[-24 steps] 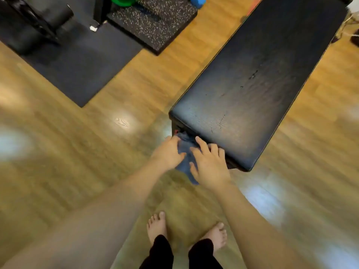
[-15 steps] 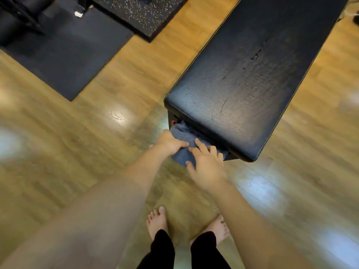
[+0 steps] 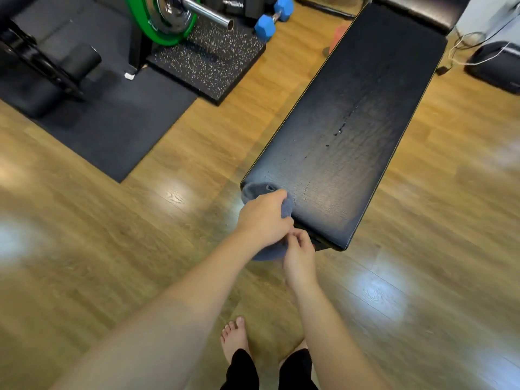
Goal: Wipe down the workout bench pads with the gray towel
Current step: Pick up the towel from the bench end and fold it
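Observation:
The long black bench pad [image 3: 346,130] runs from the middle of the view to the upper right, with small scuffs along its centre. The gray towel [image 3: 251,191] is bunched over the pad's near left corner and hangs down below it. My left hand [image 3: 263,220] is closed on the towel at that corner. My right hand [image 3: 299,256] sits just below and right, pinching the towel's lower edge in front of the pad's near end. A second black pad [image 3: 427,7] shows at the far end.
A black rubber mat [image 3: 112,122] and a speckled mat [image 3: 208,63] lie on the wooden floor to the left. On them are a green weight plate [image 3: 157,26] on a barbell and a blue dumbbell [image 3: 270,16]. A dark device [image 3: 495,66] with white cables sits upper right. My bare feet are below.
The towel came up from the pad's front end onto its near left corner. My left hand rose with it, and my right hand closed on the lower edge. The view tilted up.

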